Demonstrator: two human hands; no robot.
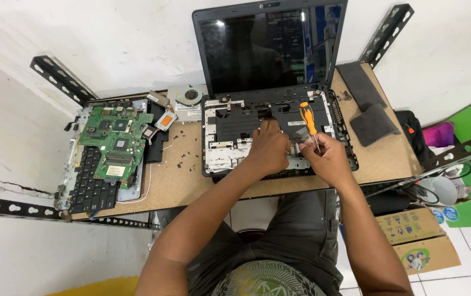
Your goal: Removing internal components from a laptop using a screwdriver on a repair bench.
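Observation:
An opened laptop (230,118) lies on the small wooden table (183,183), its keyboard removed and its inner frame bare, its dark screen (263,49) upright. My left hand (268,147) rests on the middle of the frame, fingers curled against the parts there. My right hand (330,159) holds an orange-and-black screwdriver (308,119) upright, tip down at the frame's right front. Whether the left hand pinches anything is hidden.
A green motherboard (116,143) lies on a detached keyboard (90,186) at the table's left. A cooling fan with heatsink (189,101) sits behind. Loose screws dot the tabletop. Two dark covers (367,104) lie at the right. Cardboard boxes (416,238) stand on the floor at right.

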